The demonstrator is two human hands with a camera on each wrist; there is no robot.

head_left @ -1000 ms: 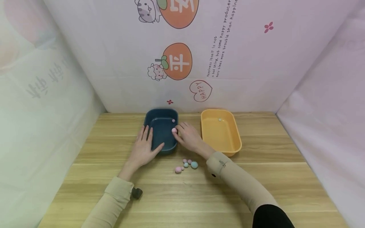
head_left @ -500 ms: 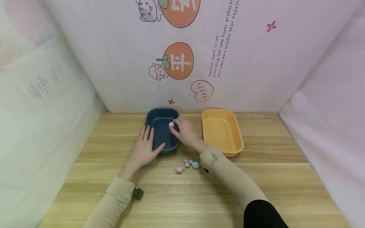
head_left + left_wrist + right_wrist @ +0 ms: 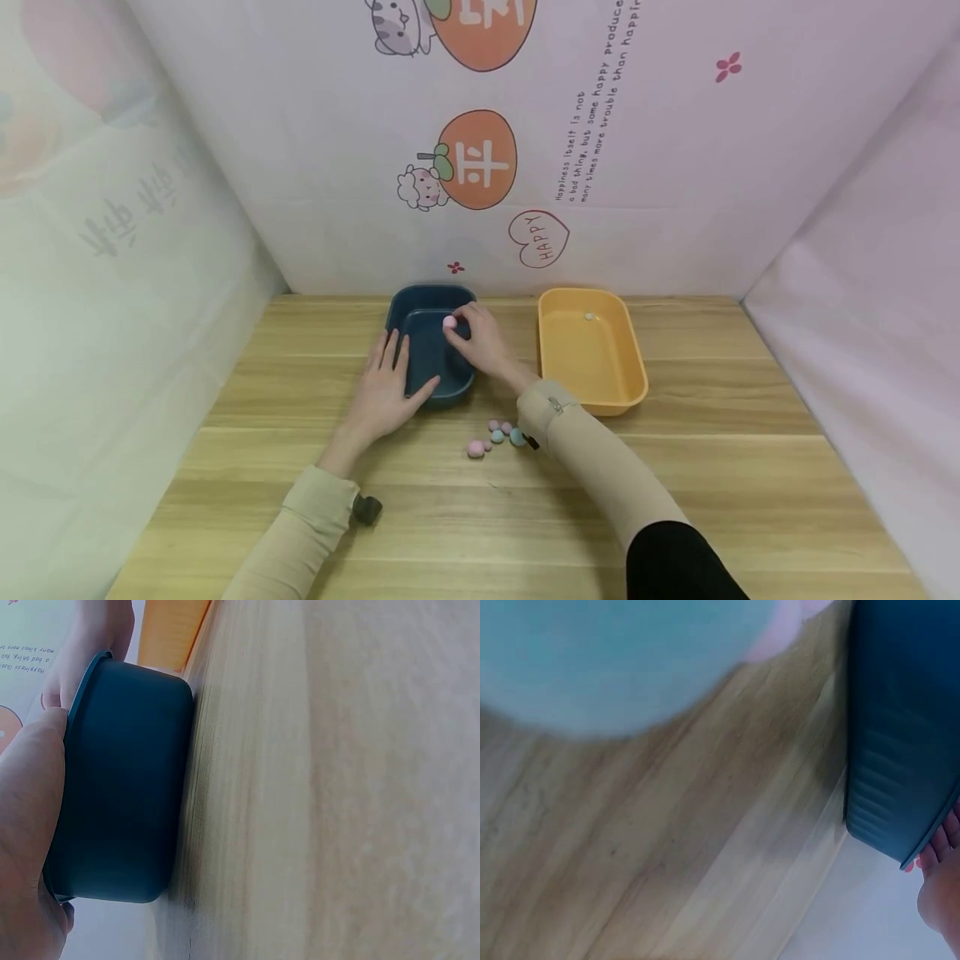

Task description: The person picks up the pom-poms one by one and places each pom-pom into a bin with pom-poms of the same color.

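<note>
My right hand (image 3: 482,340) pinches a pink ball (image 3: 449,322) between thumb and fingers, over the right side of a dark blue plastic bin (image 3: 431,290). My left hand (image 3: 382,397) lies across the bin's left and near rim, fingers spread and straight. In the left wrist view its thumb rests along the rim of the bin (image 3: 124,780). Several small pink and light blue balls lie on the table in front of the bin, among them a larger pink ball (image 3: 476,449). A light blue ball (image 3: 615,660) looms close in the right wrist view.
To the right stands a yellow bin (image 3: 592,358) with a tiny pale ball (image 3: 588,317) inside. Both bins stand near the printed cloth wall (image 3: 637,250) at the back of the wooden table (image 3: 450,533). White cloth also hangs at both sides.
My right hand has moved up and slightly left, carrying the pink ball from the bin's right rim to over its inside. The left hand has stayed on the rim.
</note>
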